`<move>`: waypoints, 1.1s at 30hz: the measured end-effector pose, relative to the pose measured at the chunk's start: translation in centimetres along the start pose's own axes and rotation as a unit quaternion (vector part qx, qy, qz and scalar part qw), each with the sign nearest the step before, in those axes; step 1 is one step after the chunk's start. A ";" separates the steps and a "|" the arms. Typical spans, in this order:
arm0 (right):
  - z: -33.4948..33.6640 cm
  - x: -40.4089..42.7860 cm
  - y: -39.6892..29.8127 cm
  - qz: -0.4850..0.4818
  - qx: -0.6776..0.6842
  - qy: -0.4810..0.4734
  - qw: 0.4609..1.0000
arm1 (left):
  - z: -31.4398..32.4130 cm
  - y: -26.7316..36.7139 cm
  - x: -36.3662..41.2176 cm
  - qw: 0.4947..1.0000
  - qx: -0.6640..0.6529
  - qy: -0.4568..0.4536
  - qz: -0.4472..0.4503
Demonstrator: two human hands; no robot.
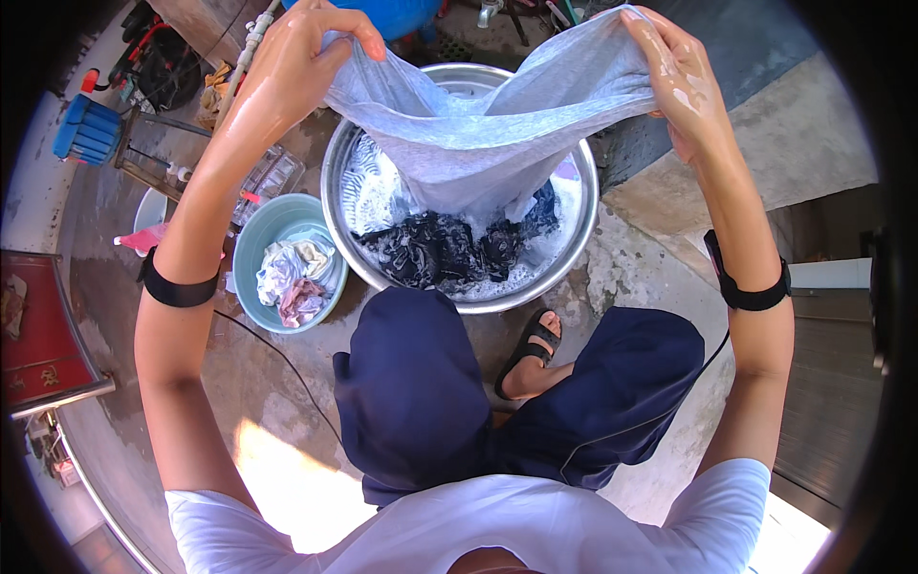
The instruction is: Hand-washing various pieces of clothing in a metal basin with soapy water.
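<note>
Between my two raised hands a wet light-grey cloth garment point(473, 143) hangs stretched, its lower part reaching into the suds. My left hand point(305, 61) grips its left end, and my right hand point(678, 75) pinches the right end; both are wet. Below stands a large round metal basin point(589, 215) of foamy water. In it lie dark wet clothes point(437, 247) and a striped white cloth point(369, 179). The hanging garment hides part of the basin.
Left of the metal basin stands a light-green plastic basin point(247, 298) with wrung cloths. A clear plastic container point(269, 176), a blue tub point(387, 18) and a metal tap point(490, 11) are farther off. A raised concrete ledge point(760, 151) lies at right. A thin cable crosses the floor.
</note>
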State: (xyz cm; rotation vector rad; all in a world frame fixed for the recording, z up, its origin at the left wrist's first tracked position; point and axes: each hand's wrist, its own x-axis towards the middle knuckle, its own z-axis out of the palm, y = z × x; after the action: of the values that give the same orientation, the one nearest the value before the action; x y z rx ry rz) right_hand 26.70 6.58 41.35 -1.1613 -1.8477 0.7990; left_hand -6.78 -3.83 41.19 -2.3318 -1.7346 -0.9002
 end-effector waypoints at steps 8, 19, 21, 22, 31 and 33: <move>0.8 -1.5 -6.8 -0.105 0.179 -0.017 0.978 | -1.7 3.3 1.0 0.981 -0.160 0.108 0.024; 20.9 -7.4 22.5 0.081 -0.131 -0.089 0.984 | 30.5 -2.2 -9.9 0.958 -0.100 -0.214 -0.162; 24.5 -9.8 28.1 0.137 -0.185 -0.180 0.956 | 35.8 -2.8 -12.6 0.938 -0.086 -0.276 -0.192; 26.0 -10.6 28.5 0.157 -0.180 -0.224 0.945 | 37.2 -3.4 -13.8 0.916 -0.063 -0.330 -0.220; 33.4 -12.9 35.9 0.165 -0.227 -0.270 0.921 | 46.0 -6.2 -20.7 0.900 0.094 -0.422 -0.049; 34.2 -13.3 37.4 0.108 -0.257 -0.276 0.920 | 47.1 -6.7 -21.6 0.866 0.195 -0.444 0.123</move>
State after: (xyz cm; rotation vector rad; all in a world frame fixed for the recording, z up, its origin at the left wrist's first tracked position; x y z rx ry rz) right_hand 16.11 5.33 -9.90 -1.6090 -2.5326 0.8485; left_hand 2.00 -0.27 -10.25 -2.7260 -1.5263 0.6430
